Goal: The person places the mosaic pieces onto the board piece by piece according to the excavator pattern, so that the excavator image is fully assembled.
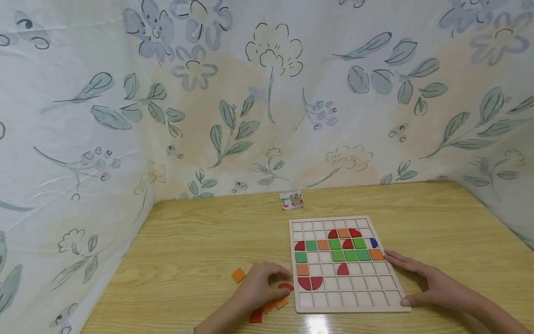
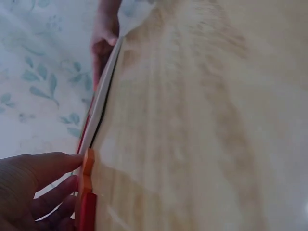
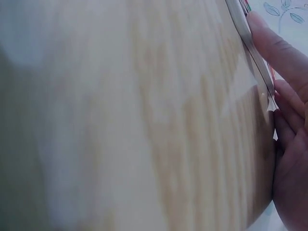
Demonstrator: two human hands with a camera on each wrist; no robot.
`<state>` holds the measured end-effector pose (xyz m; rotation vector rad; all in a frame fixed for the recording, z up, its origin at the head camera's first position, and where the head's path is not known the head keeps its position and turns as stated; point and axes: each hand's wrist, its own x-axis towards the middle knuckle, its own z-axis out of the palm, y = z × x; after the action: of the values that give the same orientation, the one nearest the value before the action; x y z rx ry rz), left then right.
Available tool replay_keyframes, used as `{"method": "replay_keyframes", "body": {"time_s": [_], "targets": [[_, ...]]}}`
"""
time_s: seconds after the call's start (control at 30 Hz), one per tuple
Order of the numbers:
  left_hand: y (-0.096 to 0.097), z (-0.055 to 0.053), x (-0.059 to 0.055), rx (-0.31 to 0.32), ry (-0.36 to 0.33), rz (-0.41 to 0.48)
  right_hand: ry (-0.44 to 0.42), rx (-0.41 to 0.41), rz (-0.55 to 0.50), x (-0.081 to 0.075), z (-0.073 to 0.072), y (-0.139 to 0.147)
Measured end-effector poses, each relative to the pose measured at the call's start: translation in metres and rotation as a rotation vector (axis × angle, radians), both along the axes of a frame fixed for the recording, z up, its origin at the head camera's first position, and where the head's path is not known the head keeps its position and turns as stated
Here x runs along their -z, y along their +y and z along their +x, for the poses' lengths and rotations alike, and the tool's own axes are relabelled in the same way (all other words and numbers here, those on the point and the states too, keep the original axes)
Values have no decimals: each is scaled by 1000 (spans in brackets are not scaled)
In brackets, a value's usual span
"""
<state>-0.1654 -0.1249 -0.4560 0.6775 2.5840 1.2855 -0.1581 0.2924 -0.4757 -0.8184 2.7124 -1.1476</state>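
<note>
My left hand [image 1: 260, 283] is low over loose pieces beside the board's left edge, its thumb and fingers apart around a red quarter-circle piece [image 1: 286, 286]. In the left wrist view, its thumb tip meets the edge of an orange square tile [image 2: 88, 161]. My right hand [image 1: 431, 280] rests along the right side of the wooden grid board [image 1: 354, 309], fingers extended and thumb at the near right corner. Green, orange and red pieces fill some cells, including two red quarter circles [image 1: 310, 283] side by side at lower left. A blue piece [image 1: 373, 242] sits near the right edge.
A small pattern card [image 1: 291, 200] lies behind the board. One orange square [image 1: 238, 275] lies left of my left hand, and a red piece [image 1: 256, 316] lies near its wrist. Floral cloth [image 1: 233, 116] hangs behind the wooden table [image 1: 200, 236].
</note>
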Motion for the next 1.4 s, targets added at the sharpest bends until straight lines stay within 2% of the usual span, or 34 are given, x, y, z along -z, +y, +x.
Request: {"method": "replay_keyframes", "body": {"time_s": [0.07, 0.17, 0.3, 0.37, 0.4, 0.47, 0.57, 0.63, 0.73, 0.87, 1.03, 1.1, 1.3, 1.4], "targets": [[0, 1, 1, -19, 26, 0, -3, -1, 3, -1, 0, 0], [1, 0, 2, -97, 87, -63, -5, 1, 3, -1, 0, 0], [0, -7, 0, -206, 251, -204, 6, 9, 13, -1, 0, 0], [-4, -10, -1, -219, 307, -252, 11, 7, 13, 0, 0, 0], [-7, -12, -2, -205, 312, -261, 11, 3, 19, 0, 0, -1], [-15, -17, -2, -123, 271, -241, 0, -7, 10, 2, 1, -1], [-24, -24, -4, 53, 154, -181, -4, 2, 42, 1, 1, 0], [-28, -28, -6, 160, 103, -168, -7, 18, 72, 0, 1, 2], [-27, -31, -9, 215, 72, -198, -12, 42, 136, -2, 0, 3], [-22, -31, -13, 227, 41, -253, -35, 59, 159, -3, -1, 3], [-17, -27, -14, 259, 58, -288, -43, 55, 157, -3, -1, 3], [-16, -27, -13, 231, 74, -296, -28, 58, 153, -2, -1, 3], [-13, -25, -9, 71, 132, -323, -26, 59, 145, -1, -1, 3], [-13, -23, -6, 25, 122, -290, -29, 49, 114, 0, -1, 3]]}}
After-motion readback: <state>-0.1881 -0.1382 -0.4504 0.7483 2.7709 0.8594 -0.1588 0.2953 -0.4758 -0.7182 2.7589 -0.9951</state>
